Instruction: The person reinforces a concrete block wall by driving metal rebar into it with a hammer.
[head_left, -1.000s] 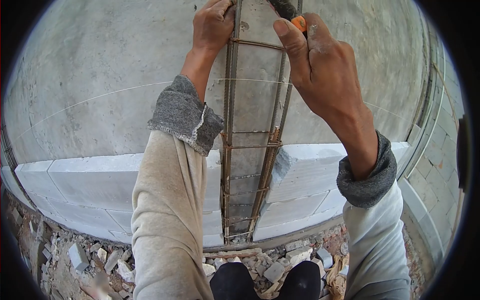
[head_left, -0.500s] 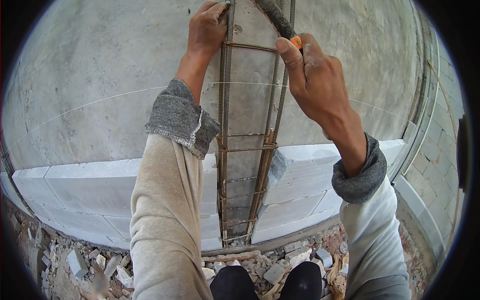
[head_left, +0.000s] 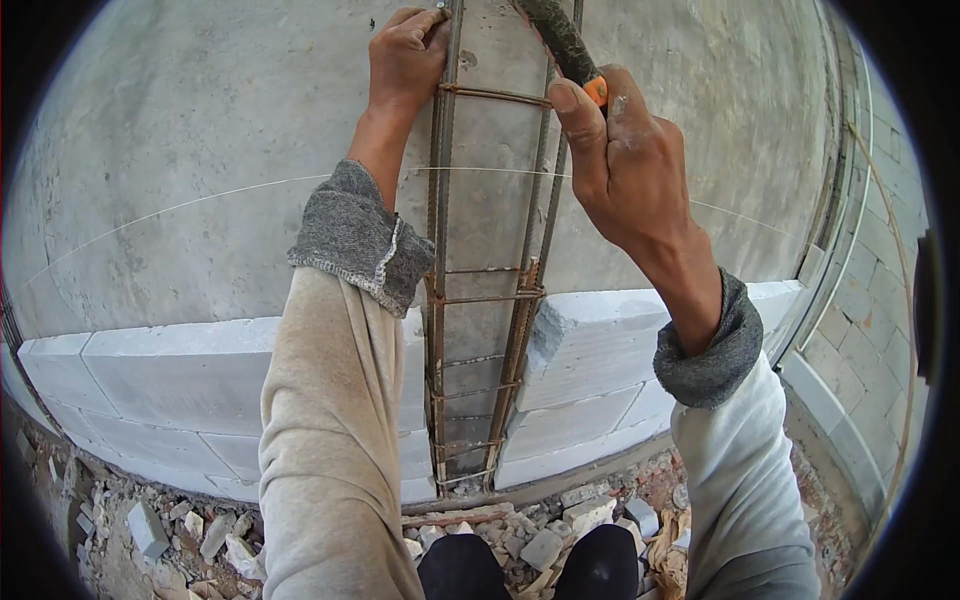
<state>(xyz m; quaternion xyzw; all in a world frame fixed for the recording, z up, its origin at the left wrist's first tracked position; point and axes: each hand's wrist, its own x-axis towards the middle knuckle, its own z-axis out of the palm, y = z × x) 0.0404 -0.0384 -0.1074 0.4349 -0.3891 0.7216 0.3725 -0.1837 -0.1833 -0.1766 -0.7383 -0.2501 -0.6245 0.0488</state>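
My left hand (head_left: 408, 58) is closed high up beside the left bars of an upright rebar cage (head_left: 444, 200). A small, shiny round tip shows at its fingertips, but I cannot make out what it belongs to. My right hand (head_left: 632, 160) wraps around a tool with a dark, rough handle (head_left: 560, 40) and an orange part (head_left: 597, 91) near the thumb. The tool slants up and left across the right bars, and its far end is cut off by the top of the view. Behind both hands stands a grey concrete wall (head_left: 250, 120).
Low courses of white blocks (head_left: 180, 370) flank the cage, with a rough broken edge (head_left: 560, 330) on the right side. A thin string (head_left: 200, 199) crosses the wall below my hands. Rubble (head_left: 540, 550) lies around my knees. Grey paving (head_left: 860, 350) runs along the right.
The view has shifted slightly, so the cage and blocks sit a little further left. The tool's handle shows slightly lower and further right against the bars. Both hands keep their grip.
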